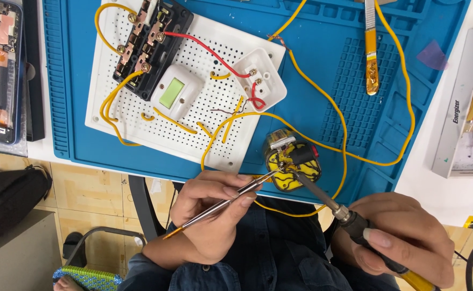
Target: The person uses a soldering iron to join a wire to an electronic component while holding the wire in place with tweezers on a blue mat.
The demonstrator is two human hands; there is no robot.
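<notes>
- Blue work mat (322, 81) covers the white bench (441, 188).
- Left hand (209, 215): grip clenched on tweezers (220, 205), tips touching the yellow circuit board (293, 164) at the mat's near edge.
- Right hand (403, 237): grip clenched on soldering iron (349, 218), tip meeting the same board.
- White perforated board (193, 86) lies behind.

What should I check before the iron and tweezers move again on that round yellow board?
1. Soldering iron tip on the round yellow board: ok, it meets the joint.
2. Tweezers tips at the same joint: ok.
3. Right hand grip on the iron handle: ok.
4. Left hand clear of the hot tip: ok, fingers sit back along the tweezers.
5. Yellow wire clear of the iron shaft: not ok, it loops close beside it.
6. Solder flowed: cannot tell.
</notes>
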